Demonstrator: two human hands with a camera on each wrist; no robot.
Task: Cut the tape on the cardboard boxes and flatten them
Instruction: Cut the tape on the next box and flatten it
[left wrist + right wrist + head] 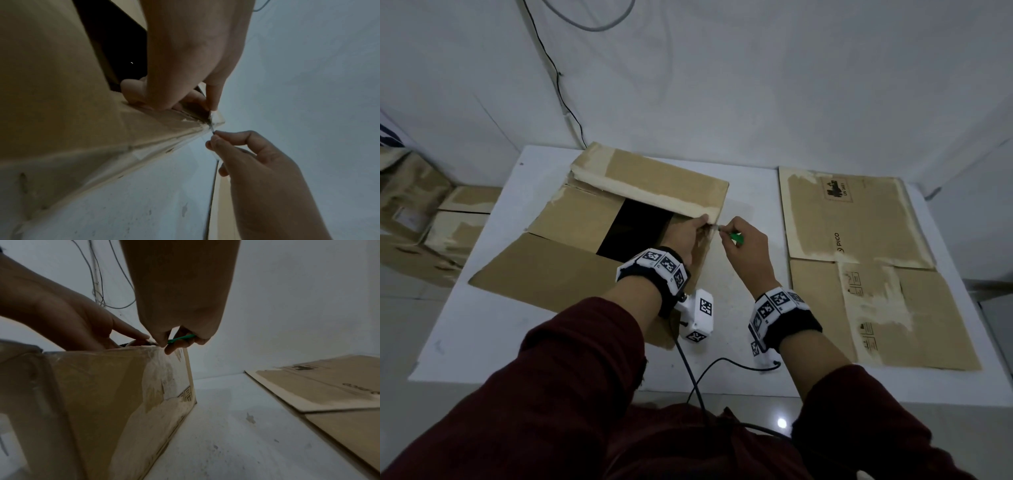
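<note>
An open cardboard box (592,219) stands on the white table (482,329), its near flap folded out flat and its far flap edged with pale tape. My left hand (690,236) grips the box's right top edge (185,120) at the taped corner, thumb outside. My right hand (743,245) pinches a green-handled cutter (734,237) whose thin blade (211,128) pokes into the tape at that corner. In the right wrist view the green cutter (180,338) meets the taped corner (162,356) beside the left hand (82,324).
A flattened box (859,260) marked PICO lies on the right half of the table, also the flattened box (329,391) in the right wrist view. More taped boxes (424,219) sit on the floor at left. Cables hang on the wall (558,75); a wrist cable (722,366) trails near me.
</note>
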